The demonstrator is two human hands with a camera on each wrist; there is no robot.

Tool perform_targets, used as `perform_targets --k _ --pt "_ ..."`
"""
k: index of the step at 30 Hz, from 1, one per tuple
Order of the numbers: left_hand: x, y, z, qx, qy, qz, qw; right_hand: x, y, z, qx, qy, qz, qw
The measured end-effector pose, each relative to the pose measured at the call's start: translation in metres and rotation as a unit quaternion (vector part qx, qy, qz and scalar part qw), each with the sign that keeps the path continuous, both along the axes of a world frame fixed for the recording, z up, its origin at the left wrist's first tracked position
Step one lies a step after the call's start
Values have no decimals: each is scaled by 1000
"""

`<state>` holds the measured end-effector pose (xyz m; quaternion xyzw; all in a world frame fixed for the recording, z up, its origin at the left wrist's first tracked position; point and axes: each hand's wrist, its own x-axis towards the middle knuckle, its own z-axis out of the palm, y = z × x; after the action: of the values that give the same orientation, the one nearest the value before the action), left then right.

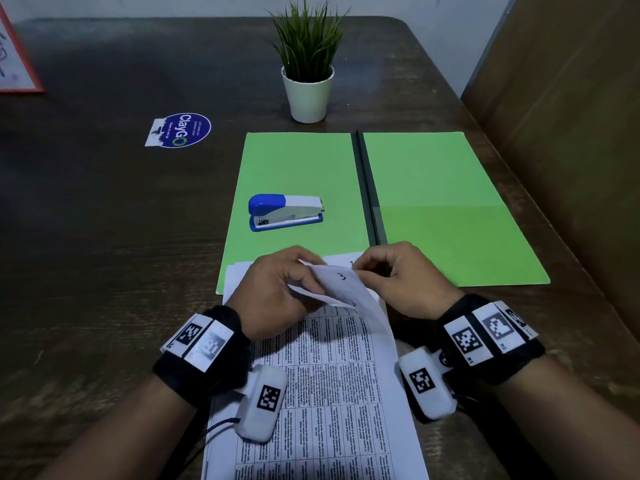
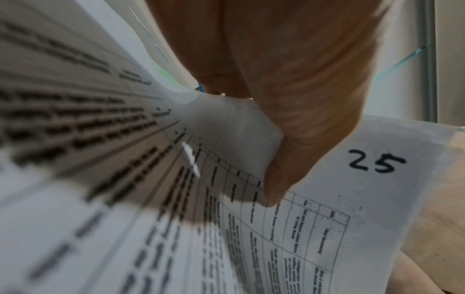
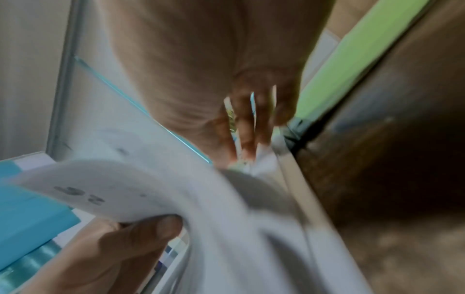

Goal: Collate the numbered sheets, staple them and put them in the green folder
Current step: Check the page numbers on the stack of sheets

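- The thin white paper sheets with small printed words [image 1: 332, 375] lie at the near edge of the dark brown wooden table [image 1: 104, 220]. Their long side points away from the person, and their far end lies over the open green card folder [image 1: 433, 185].
- The left hand [image 1: 273, 289] pinches a curled top sheet by its far end (a "3" is written on it).
- The right hand [image 1: 398, 275] has bent fingers at the far corner of the sheets; I cannot tell if it grips.
- Paper is light, floppy and easy to crease, so corners are best to hold.
- The blue and white stapler [image 1: 286, 212] sits on the folder's left half.
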<state>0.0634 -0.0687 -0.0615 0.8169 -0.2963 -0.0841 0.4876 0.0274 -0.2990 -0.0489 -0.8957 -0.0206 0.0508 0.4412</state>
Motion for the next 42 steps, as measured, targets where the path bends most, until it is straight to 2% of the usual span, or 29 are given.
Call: perform_targets --k 2,3,7,16,23,29,32,35,38,40,42 --pt "1 -1 -2 8 -6 -3 1000 2 -1 -1 -131 -34 -7 991" --pt "1 -1 -3 11 -12 -1 1000 2 -2 1 -178 -24 2 984" --pt "2 -1 -4 8 -21 2 1000 2 -5 2 -224 17 4 974" --pt "2 0 -5 3 -11 1 1000 2 -2 5 -200 -17 -22 979" --pt "3 1 -8 8 -20 7 1000 2 -2 3 -154 -101 -50 982" --pt "5 2 -11 41 -36 9 998 -2 4 3 -74 -51 -7 996" --pt "4 2 -8 10 4 13 1000 -4 7 4 9 -43 17 999" --pt "4 1 -8 10 -7 -6 1000 -7 12 9 47 -22 51 997" --pt "2 -1 -6 18 -19 -9 1000 -7 15 9 84 -34 33 995" --pt "1 -1 -4 13 -20 -8 1000 -3 12 6 81 -41 -14 996" --pt "1 0 -3 8 -24 -9 1000 1 5 3 -8 -43 -43 998"
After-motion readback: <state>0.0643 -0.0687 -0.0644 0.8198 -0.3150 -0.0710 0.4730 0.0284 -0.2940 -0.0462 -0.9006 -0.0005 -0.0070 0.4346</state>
